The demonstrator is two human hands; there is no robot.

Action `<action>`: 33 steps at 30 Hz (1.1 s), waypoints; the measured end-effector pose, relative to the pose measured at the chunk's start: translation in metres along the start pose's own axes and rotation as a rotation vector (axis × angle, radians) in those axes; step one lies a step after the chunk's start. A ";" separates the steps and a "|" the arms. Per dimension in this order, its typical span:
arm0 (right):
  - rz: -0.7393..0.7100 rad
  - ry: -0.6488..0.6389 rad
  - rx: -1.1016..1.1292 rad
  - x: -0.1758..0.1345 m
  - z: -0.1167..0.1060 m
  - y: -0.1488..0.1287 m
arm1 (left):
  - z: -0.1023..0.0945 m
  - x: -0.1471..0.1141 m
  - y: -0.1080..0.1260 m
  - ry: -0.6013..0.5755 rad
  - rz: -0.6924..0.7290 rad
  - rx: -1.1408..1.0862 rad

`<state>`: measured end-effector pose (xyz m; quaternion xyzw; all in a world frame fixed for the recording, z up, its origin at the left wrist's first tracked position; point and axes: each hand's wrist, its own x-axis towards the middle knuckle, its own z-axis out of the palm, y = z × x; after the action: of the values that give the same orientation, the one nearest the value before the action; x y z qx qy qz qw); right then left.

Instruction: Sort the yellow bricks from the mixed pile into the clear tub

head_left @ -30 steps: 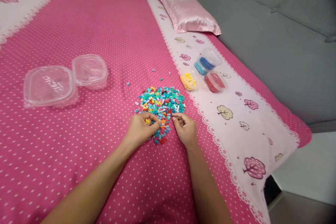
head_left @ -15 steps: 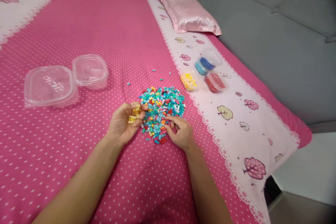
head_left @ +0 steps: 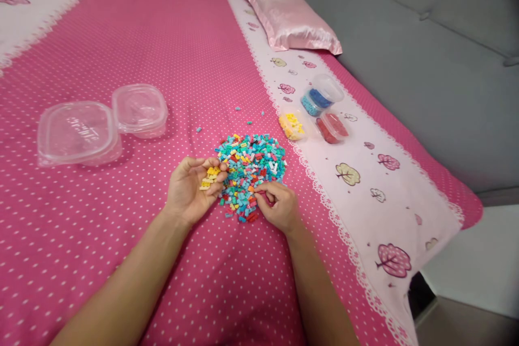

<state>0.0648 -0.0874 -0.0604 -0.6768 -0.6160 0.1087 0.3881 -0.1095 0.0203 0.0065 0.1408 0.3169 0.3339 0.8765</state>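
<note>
Several small yellow toy bricks (head_left: pixel 210 177) rest in the cupped palm and curled fingers of my left hand (head_left: pixel 187 186). That hand is at the left edge of a pile of mixed toy bricks (head_left: pixel 255 157), mostly teal, blue and green with some red, orange, yellow and white. At the pile's lower right is my right hand (head_left: pixel 279 204), its thumb and forefinger pinched together. Whatever may be between those fingertips is too small to make out.
Two clear lidded containers (head_left: pixel 77 130) stand at the left. To the right sit small tubs of yellow bricks (head_left: pixel 292 126), red bricks (head_left: pixel 332 127) and blue bricks (head_left: pixel 319 98). A few loose bricks (head_left: pixel 198 130) lie beyond the pile. A pink pillow (head_left: pixel 294 21) is farther back on the bed.
The fingers of my left hand have shifted slightly around the yellow bricks. My right thumb and forefinger have drawn together at the pile's edge.
</note>
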 end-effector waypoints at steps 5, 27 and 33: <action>0.012 -0.001 -0.027 0.000 0.000 0.000 | 0.001 -0.002 0.001 -0.005 0.009 0.022; 0.166 0.070 0.261 -0.001 -0.003 -0.002 | 0.006 -0.004 -0.008 0.008 -0.167 -0.032; 0.234 0.154 0.404 -0.003 -0.008 0.001 | 0.006 -0.004 -0.016 -0.199 -0.288 -0.066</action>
<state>0.0698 -0.0932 -0.0560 -0.6585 -0.4679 0.2217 0.5462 -0.1001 0.0056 0.0056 0.0975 0.2343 0.1993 0.9465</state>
